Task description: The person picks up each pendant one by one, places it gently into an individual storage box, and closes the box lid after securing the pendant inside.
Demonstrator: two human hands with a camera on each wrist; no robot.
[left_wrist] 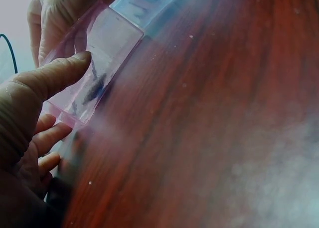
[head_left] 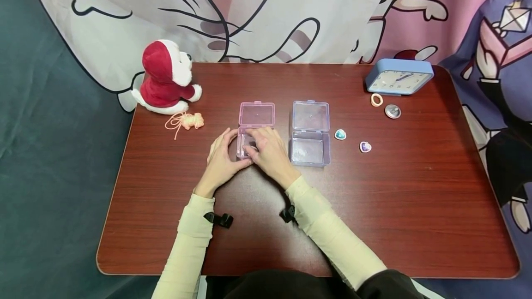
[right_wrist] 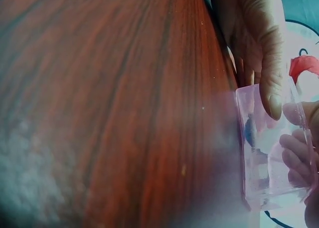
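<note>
A small clear pink plastic box stands on the table, its lid laid back. My left hand holds its left side, the thumb against the near wall and the fingers round the far side. Over the box's open compartment is my right hand, fingers bent down into it; whether they pinch anything is hidden. Through the pink wall in the left wrist view, a small dark bluish item shows low inside. Just right of the hands stands a clear purple box, also with its lid open.
Right of the purple box lie a teal shell-like piece and a purple-white one. Farther back are a cream ring, a round silver piece and a blue clock. At the left are peach yarn and a plush toy.
</note>
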